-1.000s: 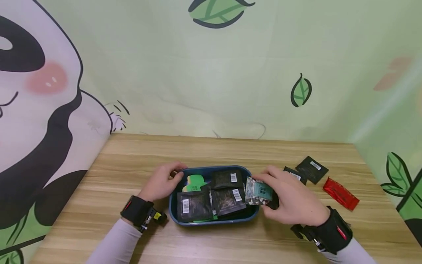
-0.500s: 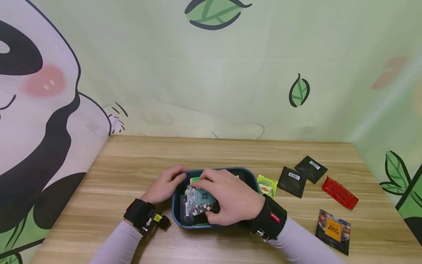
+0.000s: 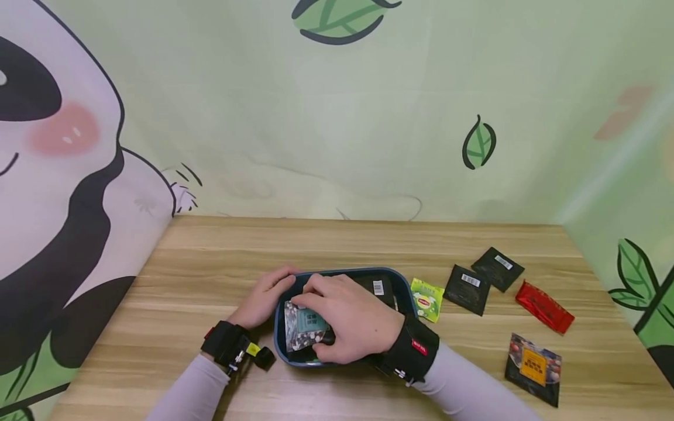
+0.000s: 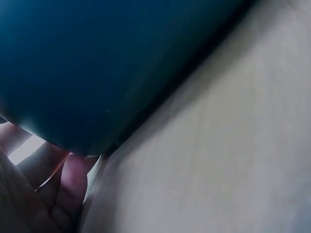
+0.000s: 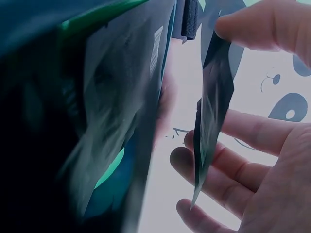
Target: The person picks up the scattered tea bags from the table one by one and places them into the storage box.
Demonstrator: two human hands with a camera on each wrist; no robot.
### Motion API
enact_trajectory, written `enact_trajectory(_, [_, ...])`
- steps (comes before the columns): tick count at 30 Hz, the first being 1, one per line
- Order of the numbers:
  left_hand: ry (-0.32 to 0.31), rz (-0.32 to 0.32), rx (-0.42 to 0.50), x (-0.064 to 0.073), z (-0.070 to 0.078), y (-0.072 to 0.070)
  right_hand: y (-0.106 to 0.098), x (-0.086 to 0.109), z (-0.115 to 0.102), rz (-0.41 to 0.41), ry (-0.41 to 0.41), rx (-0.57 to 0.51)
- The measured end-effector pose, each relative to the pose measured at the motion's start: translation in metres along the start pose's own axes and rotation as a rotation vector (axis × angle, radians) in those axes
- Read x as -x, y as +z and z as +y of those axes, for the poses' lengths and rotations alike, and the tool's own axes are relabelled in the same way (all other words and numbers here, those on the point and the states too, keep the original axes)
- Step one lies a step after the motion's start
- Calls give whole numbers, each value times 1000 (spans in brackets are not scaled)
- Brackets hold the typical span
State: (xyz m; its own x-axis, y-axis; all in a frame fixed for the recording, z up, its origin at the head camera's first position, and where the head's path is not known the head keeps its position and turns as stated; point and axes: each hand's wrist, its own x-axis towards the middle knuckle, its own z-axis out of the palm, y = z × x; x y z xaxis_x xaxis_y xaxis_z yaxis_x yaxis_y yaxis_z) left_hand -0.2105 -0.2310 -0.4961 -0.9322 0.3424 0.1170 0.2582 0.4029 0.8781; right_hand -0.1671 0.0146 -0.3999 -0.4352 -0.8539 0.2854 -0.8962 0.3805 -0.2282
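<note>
In the head view, a blue plastic bin [image 3: 392, 271] stands on the table with black sachets [image 3: 378, 286] inside. My left hand [image 3: 265, 298] holds the bin's left end. In the left wrist view, its bent fingers [image 4: 73, 182] touch the outer wall of the bin [image 4: 97, 73]. My right hand [image 3: 358, 321] is over the bin, pinching a sachet [image 3: 305, 325] with a teal label and speckled print near the bin's left end. The right wrist view shows this sachet [image 5: 212, 102] edge-on between thumb and fingers. My right hand hides much of the bin's contents.
Right of the bin lie a yellow-green tea bag [image 3: 426, 299], two black sachets [image 3: 467, 289] with barcodes and a red packet [image 3: 544, 307]. Closer to me on the right is a dark sachet [image 3: 533, 368] with an orange label. A printed cloth wall [image 3: 316, 128] stands behind the table.
My right hand has carried the teal-labelled sachet leftward, from the bin's right end to its left end. The bin has shifted slightly right in view; my left hand stays at its end.
</note>
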Motion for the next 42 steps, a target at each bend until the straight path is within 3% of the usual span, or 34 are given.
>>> enact_trajectory(7, [5, 13, -13, -1, -3, 4, 1, 3, -2, -16, 14, 5])
enact_trajectory(11, [8, 5, -3, 0, -3, 5, 0, 10, -2, -80, 41, -2])
enact_trajectory(14, [-3, 2, 12, 0, -3, 6, -3, 19, 0, -119, 73, -17])
enact_trajectory(19, [-29, 12, 24, 0, -5, 7, -16, 46, 12, -81, 157, -6])
enact_trajectory(25, [-29, 36, 7, 1, -5, 6, -31, 104, 36, -9, 292, 27])
enact_trajectory(29, [-33, 37, 9, 2, -5, 5, -38, 152, 49, -8, 426, 55])
enact_trajectory(36, [-29, 30, -4, 1, -6, 4, -38, 241, 64, -50, 648, 68])
enact_trajectory(42, [-16, 27, -4, 1, -5, 3, -32, 298, 71, -188, 863, 58])
